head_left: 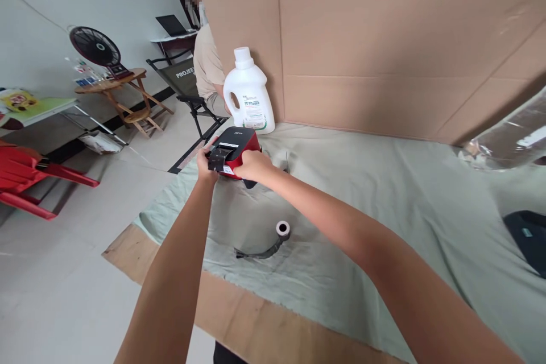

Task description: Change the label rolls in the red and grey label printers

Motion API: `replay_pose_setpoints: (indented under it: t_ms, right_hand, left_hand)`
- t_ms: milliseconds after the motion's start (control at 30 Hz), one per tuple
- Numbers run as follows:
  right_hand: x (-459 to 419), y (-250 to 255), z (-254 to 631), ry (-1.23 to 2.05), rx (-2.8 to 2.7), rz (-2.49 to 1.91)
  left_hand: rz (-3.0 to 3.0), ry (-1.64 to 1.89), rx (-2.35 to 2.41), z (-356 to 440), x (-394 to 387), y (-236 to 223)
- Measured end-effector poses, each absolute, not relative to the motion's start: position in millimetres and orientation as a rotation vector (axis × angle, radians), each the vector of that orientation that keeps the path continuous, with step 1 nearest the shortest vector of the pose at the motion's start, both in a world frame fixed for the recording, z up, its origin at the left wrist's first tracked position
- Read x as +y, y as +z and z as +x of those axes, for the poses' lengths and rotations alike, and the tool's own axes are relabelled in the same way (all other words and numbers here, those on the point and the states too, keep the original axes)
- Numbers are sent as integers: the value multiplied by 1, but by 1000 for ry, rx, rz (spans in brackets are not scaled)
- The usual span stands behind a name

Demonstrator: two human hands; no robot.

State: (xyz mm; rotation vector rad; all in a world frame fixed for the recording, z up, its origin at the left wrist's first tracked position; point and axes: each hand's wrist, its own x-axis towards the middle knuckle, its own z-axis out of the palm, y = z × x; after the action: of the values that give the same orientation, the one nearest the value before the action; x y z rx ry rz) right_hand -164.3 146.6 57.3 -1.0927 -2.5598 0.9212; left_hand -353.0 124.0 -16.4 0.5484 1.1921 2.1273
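My left hand (206, 160) is closed around the left side of a small red and black label printer (239, 139). On its right side, my right hand (255, 166) grips the red casing. A dark strip (218, 159) hangs from the slot at the printer's near end. Below my hands, a small roll (285, 235) with a white core lies on the cloth, its dark tail unwound to the left. Just behind the printer stands a white detergent bottle (251, 94) with a handle. My fingertips are partly hidden by the printer.
A greenish cloth (362, 193) covers the wooden table (256, 307). Cardboard (367, 40) stands upright along the back. A clear plastic-wrapped package (507, 131) and a dark object (526, 239) lie at right. Beyond the table are a seated person (207, 62), a folding chair (181, 77) and a fan (94, 45).
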Motion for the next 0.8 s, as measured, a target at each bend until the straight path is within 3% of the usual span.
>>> replay_pose_setpoints:
  t_ms: [133,267,600,800]
  right_hand:
    - [126,47,-152,441,-2886,-947]
    - [121,51,-132,447,-2815,-827]
    - [145,81,19,601,-1867,-1002]
    - [156,81,34,662,-1754,-1043]
  left_hand:
    - [608,2101,1194,-358,126,-20]
    - [618,2086,1195,-355,124,-19]
    - [550,2076,1233,-336,117,-12]
    - [675,2043,1283,-334,113,-21]
